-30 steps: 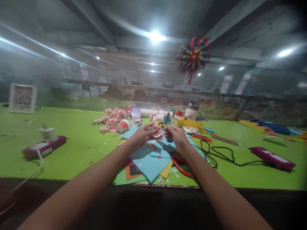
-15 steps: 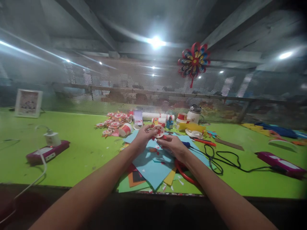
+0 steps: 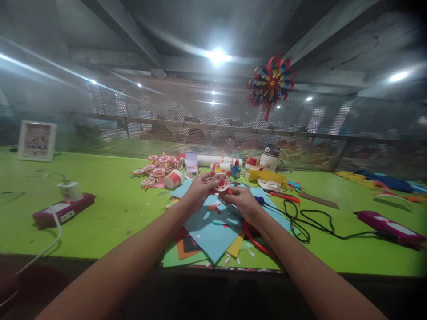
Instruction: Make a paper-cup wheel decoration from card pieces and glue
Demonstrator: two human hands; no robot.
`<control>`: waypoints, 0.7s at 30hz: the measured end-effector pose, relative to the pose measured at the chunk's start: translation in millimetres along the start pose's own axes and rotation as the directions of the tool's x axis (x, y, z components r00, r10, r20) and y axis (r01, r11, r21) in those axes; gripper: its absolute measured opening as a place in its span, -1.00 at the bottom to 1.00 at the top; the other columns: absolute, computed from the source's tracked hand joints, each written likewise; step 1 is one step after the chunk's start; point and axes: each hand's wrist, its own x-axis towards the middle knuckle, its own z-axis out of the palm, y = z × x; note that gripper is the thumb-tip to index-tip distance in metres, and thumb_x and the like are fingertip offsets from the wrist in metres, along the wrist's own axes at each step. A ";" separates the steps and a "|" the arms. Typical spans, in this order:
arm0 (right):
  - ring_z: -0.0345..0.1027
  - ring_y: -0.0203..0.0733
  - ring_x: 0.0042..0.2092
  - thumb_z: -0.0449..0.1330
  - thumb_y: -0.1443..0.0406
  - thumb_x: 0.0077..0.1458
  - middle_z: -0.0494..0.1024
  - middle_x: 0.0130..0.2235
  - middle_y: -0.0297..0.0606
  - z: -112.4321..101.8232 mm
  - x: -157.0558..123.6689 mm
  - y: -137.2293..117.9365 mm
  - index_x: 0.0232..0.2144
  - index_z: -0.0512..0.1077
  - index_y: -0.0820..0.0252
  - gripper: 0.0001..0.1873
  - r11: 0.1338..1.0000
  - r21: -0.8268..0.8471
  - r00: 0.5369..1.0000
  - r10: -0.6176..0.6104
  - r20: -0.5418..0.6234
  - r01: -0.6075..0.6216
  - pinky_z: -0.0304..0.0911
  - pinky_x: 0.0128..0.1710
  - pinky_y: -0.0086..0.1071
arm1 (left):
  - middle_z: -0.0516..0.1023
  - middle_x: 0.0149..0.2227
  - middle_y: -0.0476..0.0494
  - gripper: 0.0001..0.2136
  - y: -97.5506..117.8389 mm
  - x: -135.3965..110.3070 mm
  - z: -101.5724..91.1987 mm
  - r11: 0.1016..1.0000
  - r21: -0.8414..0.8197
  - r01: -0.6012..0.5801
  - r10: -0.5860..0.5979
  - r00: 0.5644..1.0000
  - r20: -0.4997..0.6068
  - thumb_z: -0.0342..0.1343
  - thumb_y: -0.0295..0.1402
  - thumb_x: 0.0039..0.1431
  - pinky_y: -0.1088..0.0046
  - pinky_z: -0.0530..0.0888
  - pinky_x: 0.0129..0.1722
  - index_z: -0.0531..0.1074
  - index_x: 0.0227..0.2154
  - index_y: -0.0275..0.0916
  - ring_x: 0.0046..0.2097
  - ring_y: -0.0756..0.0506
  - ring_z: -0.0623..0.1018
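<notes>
My left hand (image 3: 199, 191) is closed on a small white paper disc with red spots (image 3: 221, 182), held above the coloured paper sheets (image 3: 210, 226). My right hand (image 3: 242, 200) is just under and to the right of the disc, fingers pinched at its lower edge on a small red bit. Red-handled scissors (image 3: 253, 238) lie on the sheets beneath my right wrist. A pile of finished red-and-white discs (image 3: 155, 169) sits behind to the left, beside a red paper cup (image 3: 174, 178).
The green table (image 3: 110, 204) holds a purple device with a white charger (image 3: 63, 206) at left, another purple device (image 3: 388, 226) at right, a black cable (image 3: 310, 220), a glue bottle and a white jug (image 3: 269, 156). A paper pinwheel (image 3: 271, 82) hangs on the mesh wall.
My right hand has moved left and closer to the disc, from beside it to just under it. The left hand keeps holding the disc. The view has shifted slightly.
</notes>
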 end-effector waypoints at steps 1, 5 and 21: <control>0.13 -0.38 -0.55 0.32 0.32 -0.31 0.39 -0.65 -0.40 0.1 0.1 -0.3 -0.61 0.55 0.28 -0.89 1.000 -0.004 1.000 -0.003 -0.002 0.003 0.05 -0.47 -0.41 | 0.53 -0.38 -0.11 -0.64 -0.4 0.4 -0.1 1.000 -0.007 -0.003 0.003 1.000 -0.008 0.33 -0.41 -0.21 0.46 0.37 -0.33 0.39 -0.29 -0.36 -0.37 -0.01 0.50; 0.13 -0.38 -0.55 0.30 0.35 -0.32 0.41 -0.64 -0.40 0.1 1.1 0.2 -0.55 0.57 0.26 -0.87 1.000 -0.021 1.000 -0.013 -0.011 0.013 0.06 -0.47 -0.41 | 0.52 -0.39 -0.11 -0.65 -0.7 0.8 0.6 1.000 -0.013 -0.008 0.008 1.000 -0.024 0.33 -0.42 -0.21 0.43 0.38 -0.30 0.39 -0.31 -0.36 -0.37 -0.02 0.50; 0.12 -0.36 -0.54 0.34 0.27 -0.34 0.39 -0.64 -0.39 -0.7 3.7 4.0 -0.58 0.57 0.24 -0.84 0.998 -0.019 0.998 -0.057 -0.005 0.057 0.06 -0.49 -0.41 | 0.54 -0.38 -0.16 -0.70 4.9 -2.4 2.5 0.999 -0.040 -0.008 0.008 1.000 0.016 0.31 -0.44 -0.17 0.41 0.39 -0.28 0.40 -0.33 -0.38 -0.34 -0.04 0.51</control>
